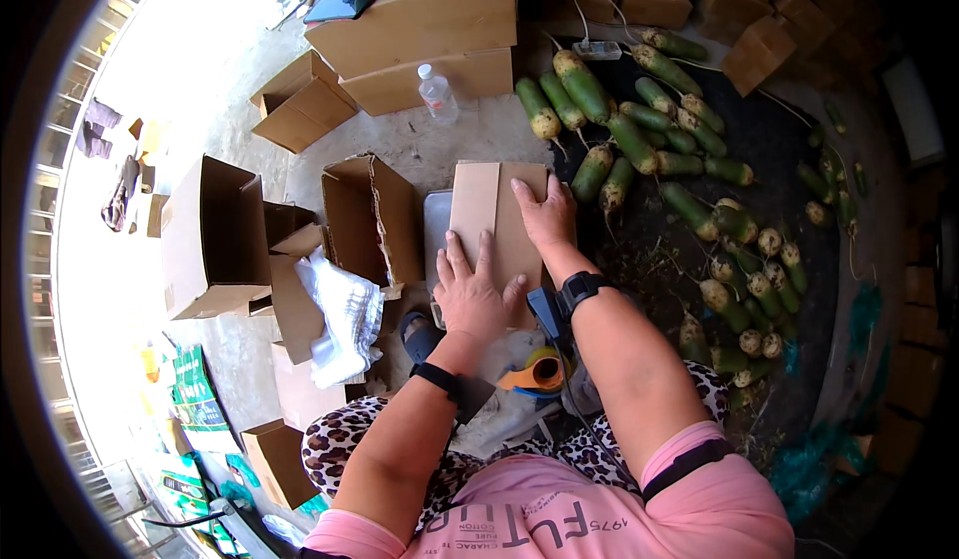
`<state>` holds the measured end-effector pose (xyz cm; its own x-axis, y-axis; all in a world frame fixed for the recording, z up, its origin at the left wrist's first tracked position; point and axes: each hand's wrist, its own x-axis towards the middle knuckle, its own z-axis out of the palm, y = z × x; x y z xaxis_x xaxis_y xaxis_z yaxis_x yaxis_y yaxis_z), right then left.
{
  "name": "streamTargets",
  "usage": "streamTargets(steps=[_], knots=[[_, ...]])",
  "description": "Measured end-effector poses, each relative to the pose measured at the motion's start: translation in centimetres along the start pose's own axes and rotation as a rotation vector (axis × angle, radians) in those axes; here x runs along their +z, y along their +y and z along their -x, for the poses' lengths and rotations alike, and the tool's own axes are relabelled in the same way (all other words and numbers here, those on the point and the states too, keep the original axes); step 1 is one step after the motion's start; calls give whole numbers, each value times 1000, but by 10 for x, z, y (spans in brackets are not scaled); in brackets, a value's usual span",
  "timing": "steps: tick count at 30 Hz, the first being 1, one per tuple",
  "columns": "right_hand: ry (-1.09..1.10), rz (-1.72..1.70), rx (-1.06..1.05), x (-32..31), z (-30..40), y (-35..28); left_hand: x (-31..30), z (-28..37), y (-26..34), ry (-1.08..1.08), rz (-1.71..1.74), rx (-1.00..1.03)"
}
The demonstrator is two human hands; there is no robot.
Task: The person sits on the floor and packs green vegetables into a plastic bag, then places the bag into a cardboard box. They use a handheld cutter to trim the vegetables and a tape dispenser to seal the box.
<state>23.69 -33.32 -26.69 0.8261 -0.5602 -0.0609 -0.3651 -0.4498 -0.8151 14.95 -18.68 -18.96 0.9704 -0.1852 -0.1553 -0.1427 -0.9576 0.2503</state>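
A closed cardboard box [479,195] lies in front of me, on top of a grey metal-looking surface [437,222] that shows at its left. My left hand [473,289] rests flat on the box's top with the fingers spread. My right hand [545,210] lies over the box's right edge, thumb on top, other fingers partly hidden at the side. Below the box, between my knees, is an orange and blue tape dispenser [536,375]. Many green radishes [581,91] with soil on them lie on a dark sheet to the right.
Open cardboard boxes [371,222] stand at the left, with a white cloth or bag [341,315] beside them. A plastic bottle [438,96] stands before large cartons [431,19] that bear a phone [341,6]. A power strip [597,51] lies behind the radishes. Stacked boxes [655,4] line the back.
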Motion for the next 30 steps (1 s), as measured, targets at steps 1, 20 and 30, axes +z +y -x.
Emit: streamTargets(steps=[1, 20, 30], knots=[[-9, -24, -20, 3, -3, 1, 1, -1, 0, 15, -15, 10], [-1100, 653, -37, -64, 162, 138, 12, -2, -2, 49, -109, 39], [-1159, 916, -601, -38, 242, 178, 11, -5, -4, 49, -111, 34]])
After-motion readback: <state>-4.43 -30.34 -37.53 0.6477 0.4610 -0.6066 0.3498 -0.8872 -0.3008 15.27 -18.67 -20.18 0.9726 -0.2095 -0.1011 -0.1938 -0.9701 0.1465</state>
